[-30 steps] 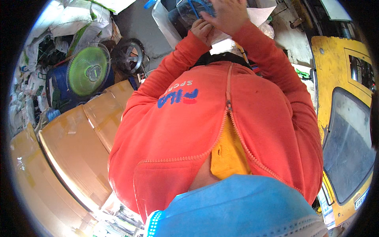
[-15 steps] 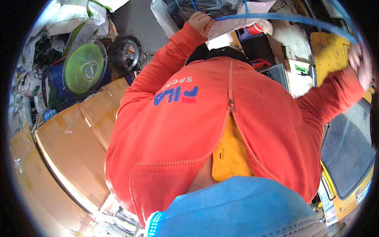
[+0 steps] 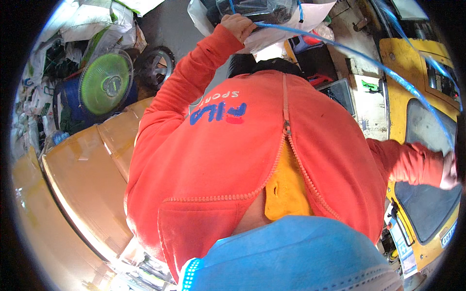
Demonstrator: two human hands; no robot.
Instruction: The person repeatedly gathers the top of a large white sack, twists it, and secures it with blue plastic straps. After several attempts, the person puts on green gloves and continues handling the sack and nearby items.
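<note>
My left hand [image 3: 238, 26] is closed at the top of the view, its fingers pressed together on a blue strap [image 3: 340, 44]. Beside it stands a dark bundle in clear plastic [image 3: 264, 10], on a white sheet, with blue strapping around it. From my left hand the strap runs in a long arc to the far right. There my right hand [image 3: 450, 170] is closed around it, partly cut off by the dark rim of the view. Another length of blue strap [image 3: 412, 46] crosses the upper right corner.
A yellow machine with a dark panel [image 3: 427, 169] stands at my right. On the left are large cardboard boxes [image 3: 90, 179], a green fan [image 3: 107, 82], a black wheel [image 3: 155, 67] and piled plastic bags [image 3: 36, 106]. A red-capped container [image 3: 310, 38] sits beyond the bundle.
My right hand has moved down and outward along the right side, drawing the blue strap into a longer, lower arc. My left hand has shifted slightly left, still gripping it.
</note>
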